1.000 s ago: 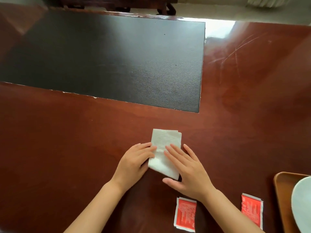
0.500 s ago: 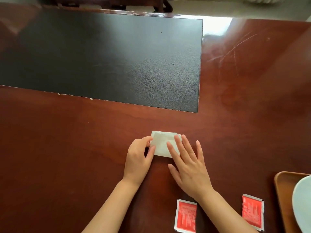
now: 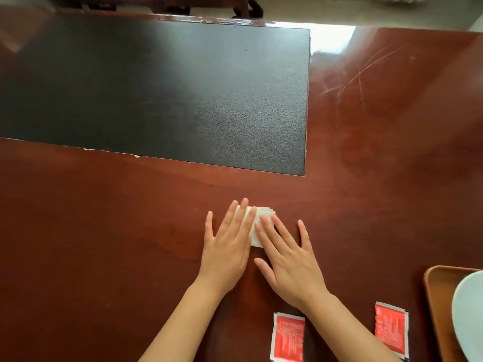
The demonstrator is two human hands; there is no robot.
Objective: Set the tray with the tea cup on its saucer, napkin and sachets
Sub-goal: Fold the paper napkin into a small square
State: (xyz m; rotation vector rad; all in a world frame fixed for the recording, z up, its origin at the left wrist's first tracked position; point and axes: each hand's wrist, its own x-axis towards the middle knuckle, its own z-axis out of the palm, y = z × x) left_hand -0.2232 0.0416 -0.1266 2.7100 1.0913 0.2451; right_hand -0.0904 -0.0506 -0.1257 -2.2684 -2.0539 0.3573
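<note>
A folded white napkin (image 3: 257,232) lies on the red-brown table, mostly covered by my hands. My left hand (image 3: 228,244) and my right hand (image 3: 287,257) both lie flat on it, fingers spread, pressing it down. Two red sachets lie near the front edge: one sachet (image 3: 287,337) under my right forearm, the other sachet (image 3: 390,330) further right. A brown wooden tray (image 3: 435,296) shows at the right edge, with a pale saucer (image 3: 467,317) on it, cut off by the frame. No tea cup is visible.
A large black inlaid mat (image 3: 156,92) covers the far left part of the table (image 3: 104,244). The table's far edge runs along the top, with dark furniture legs (image 3: 245,9) beyond it.
The napkin went from a longer folded strip to a smaller fold. Both hands shifted from pinching and folding it to lying flat on top of it.
</note>
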